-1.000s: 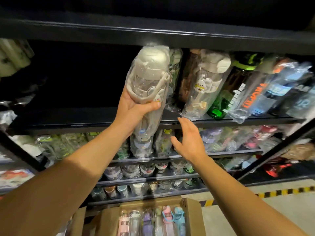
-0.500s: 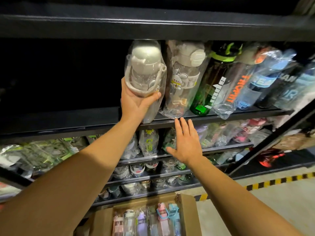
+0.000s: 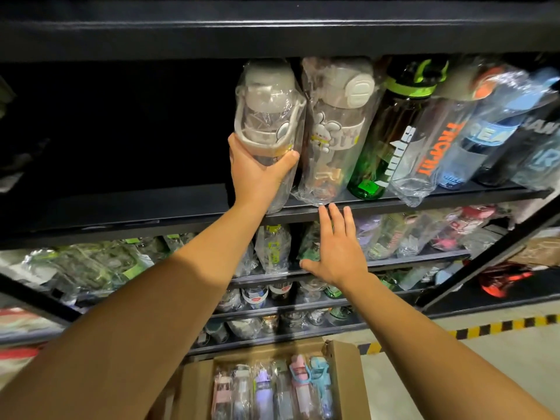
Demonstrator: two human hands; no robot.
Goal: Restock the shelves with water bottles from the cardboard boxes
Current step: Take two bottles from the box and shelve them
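My left hand [image 3: 257,174] grips a clear, plastic-wrapped water bottle with a grey lid and strap [image 3: 268,116], which stands upright on the top black shelf [image 3: 136,213], pressed against a similar wrapped bottle [image 3: 336,128] to its right. My right hand [image 3: 338,250] is held flat with straight fingers just below the shelf's front edge, holding nothing. Below, an open cardboard box [image 3: 345,377] holds several wrapped pastel bottles [image 3: 272,389].
Right of the placed bottles lean a green-capped dark bottle [image 3: 391,131] and several clear lettered ones [image 3: 436,147]. The shelf's left half is dark and bare. Lower shelves [image 3: 409,256] hold wrapped bottles. A yellow-black floor stripe [image 3: 500,325] runs at the right.
My left hand has carried the grey-lidded bottle up and onto the top shelf, upright beside the similar one. My right hand has stayed flat below the shelf edge.
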